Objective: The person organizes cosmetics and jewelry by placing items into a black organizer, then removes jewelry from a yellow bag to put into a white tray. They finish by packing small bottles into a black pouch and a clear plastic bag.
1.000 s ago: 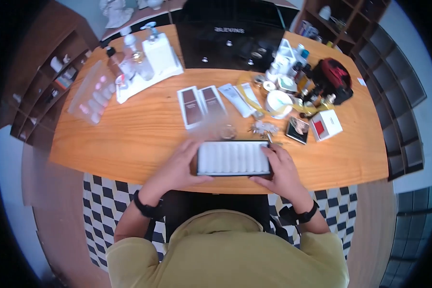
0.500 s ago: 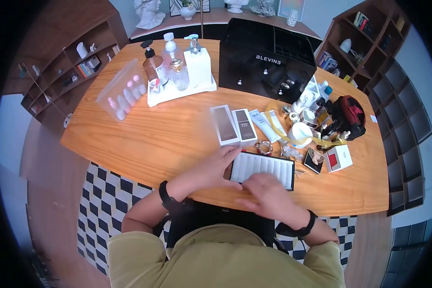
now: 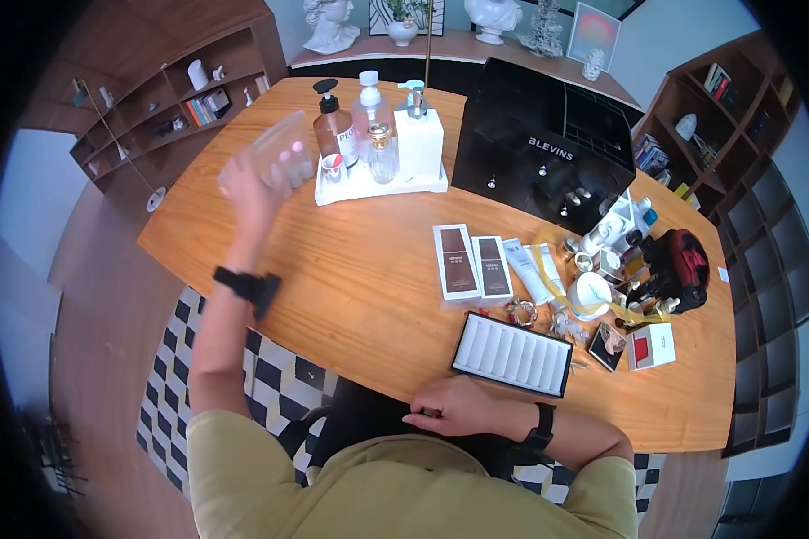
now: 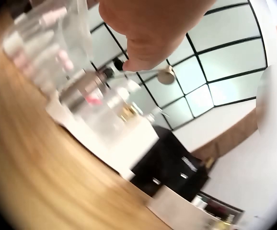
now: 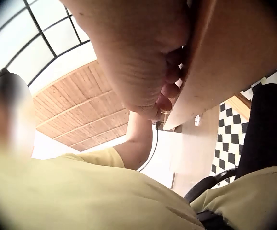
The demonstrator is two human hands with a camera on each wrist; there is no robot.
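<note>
My left hand (image 3: 250, 193) reaches over a clear plastic bag (image 3: 280, 135) of pink-capped bottles at the table's far left. In the left wrist view the thumb shows below the palm with the bag (image 4: 42, 45) beside it; the other fingers are out of that view, so I cannot tell whether they grip the plastic. Loosely curled, my right hand (image 3: 458, 406) rests at the front table edge. Its fingers (image 5: 169, 90) lie against the wood. Just beyond it sits a black-framed tray (image 3: 512, 353) with white ridged lining, untouched by either hand.
A white tray (image 3: 382, 187) of pump bottles stands right of the bag. Behind is a black BLEVINS case (image 3: 548, 135). Two brown-and-white boxes (image 3: 457, 265), tubes (image 3: 528, 274), a bracelet (image 3: 520, 312), jars and a red-black pouch (image 3: 683, 269) crowd the right side.
Both hands have left the black-framed tray, which now lies on the table. The left hand swung far left to the bag; the right drew back to the table edge. The head view shifted left.
</note>
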